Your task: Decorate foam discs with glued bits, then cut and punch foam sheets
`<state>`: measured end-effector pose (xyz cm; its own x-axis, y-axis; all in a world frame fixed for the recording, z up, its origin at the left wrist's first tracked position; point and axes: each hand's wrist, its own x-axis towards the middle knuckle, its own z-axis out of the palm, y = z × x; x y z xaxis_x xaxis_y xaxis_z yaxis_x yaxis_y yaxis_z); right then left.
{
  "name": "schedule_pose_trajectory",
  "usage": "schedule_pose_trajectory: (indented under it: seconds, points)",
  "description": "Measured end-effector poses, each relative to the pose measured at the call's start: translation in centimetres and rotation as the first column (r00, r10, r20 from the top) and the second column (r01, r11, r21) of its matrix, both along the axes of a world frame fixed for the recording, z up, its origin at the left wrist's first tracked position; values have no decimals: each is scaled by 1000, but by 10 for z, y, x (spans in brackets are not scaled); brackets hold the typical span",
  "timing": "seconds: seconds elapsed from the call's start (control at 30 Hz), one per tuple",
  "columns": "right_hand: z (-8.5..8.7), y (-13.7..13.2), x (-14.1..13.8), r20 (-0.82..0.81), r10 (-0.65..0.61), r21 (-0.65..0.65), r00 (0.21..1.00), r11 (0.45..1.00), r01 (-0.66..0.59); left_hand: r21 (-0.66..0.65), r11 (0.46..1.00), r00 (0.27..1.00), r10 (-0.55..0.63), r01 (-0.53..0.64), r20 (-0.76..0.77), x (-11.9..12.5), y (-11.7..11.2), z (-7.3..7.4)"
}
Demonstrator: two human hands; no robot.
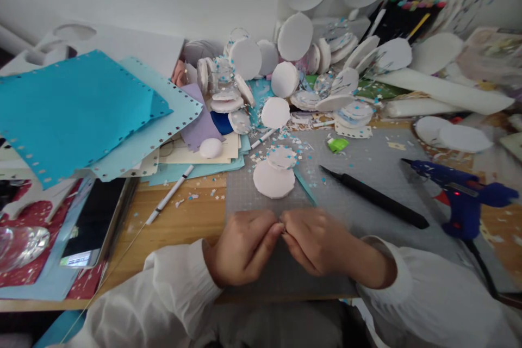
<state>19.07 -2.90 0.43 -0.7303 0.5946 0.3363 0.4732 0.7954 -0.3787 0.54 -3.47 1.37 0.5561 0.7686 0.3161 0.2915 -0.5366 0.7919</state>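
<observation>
My left hand [247, 247] and my right hand [316, 239] meet at the fingertips over the near part of the grey cutting mat [261, 288]. Both are closed in a pinch, and the tiny thing between their fingers is too small to name. Just beyond them lies a white paper disc [274, 180], with a smaller disc [282, 157] overlapping its far edge. A thin teal paper strip [305, 187] is beside the discs. To the right rest a black pen-like tool [377, 196] with a pointed tip and a blue glue gun [460, 190] with a red light lit.
White discs [246, 58] and star confetti crowd the back by the wall. Blue punched paper sheets [81, 109] are stacked at left, above a phone [95, 223]. A white pen [169, 196], a green wrapper [337, 144] and a marker box [408, 16] are also there.
</observation>
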Motion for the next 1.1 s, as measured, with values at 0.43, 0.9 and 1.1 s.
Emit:
schedule_pose_trajectory:
  seconds: [0.43,0.9,1.1]
  points:
    - [7,-5,0,-115,9,-99,993,995,-21,-418,897,953,-12,144,302,5,-3,3]
    - [11,-3,-1,-267,45,-256,963,960,-116,-530,777,900,-105,340,423,5,-6,-1]
    - [10,-1,1,-298,63,-342,952,925,-168,-661,576,846,-106,481,523,2,-6,-6]
